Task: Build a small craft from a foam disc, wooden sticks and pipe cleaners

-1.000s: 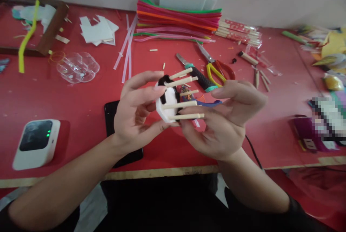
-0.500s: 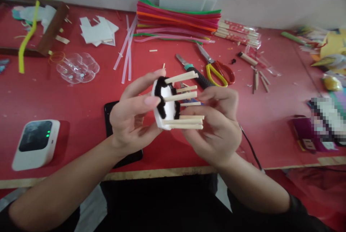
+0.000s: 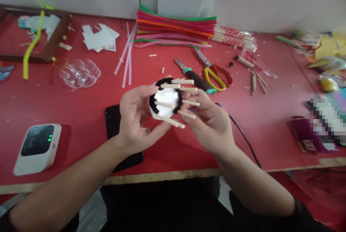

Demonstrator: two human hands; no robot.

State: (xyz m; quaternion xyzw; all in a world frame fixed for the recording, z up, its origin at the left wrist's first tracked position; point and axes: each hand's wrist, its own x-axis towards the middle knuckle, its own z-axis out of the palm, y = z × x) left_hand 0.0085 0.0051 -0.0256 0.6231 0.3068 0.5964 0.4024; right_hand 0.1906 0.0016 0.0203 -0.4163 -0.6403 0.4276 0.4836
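Note:
Above the red table [image 3: 81,109], both hands hold a small white foam disc [image 3: 165,98]. A black pipe cleaner rings the disc, and several short wooden sticks [image 3: 189,103] poke out of it toward the right. My left hand [image 3: 136,116] grips the disc from the left, thumb on its upper edge and fingers under it. My right hand [image 3: 209,122] reaches in from the right, with its fingertips pinching among the sticks. The disc's white face is turned toward me.
A black phone [image 3: 113,123] lies under my left wrist, and a white device with a green light [image 3: 38,147] sits at left. Behind the hands are a knife [image 3: 193,75], scissors [image 3: 214,73], coloured pipe cleaners [image 3: 175,26], clear straws [image 3: 127,51], a clear plastic piece [image 3: 79,73] and white scraps [image 3: 100,37]. A black cable [image 3: 243,136] runs right.
The disc has been turned so its white face points more toward me and the sticks angle down to the right. Both hands have drawn closer together and slightly lower.

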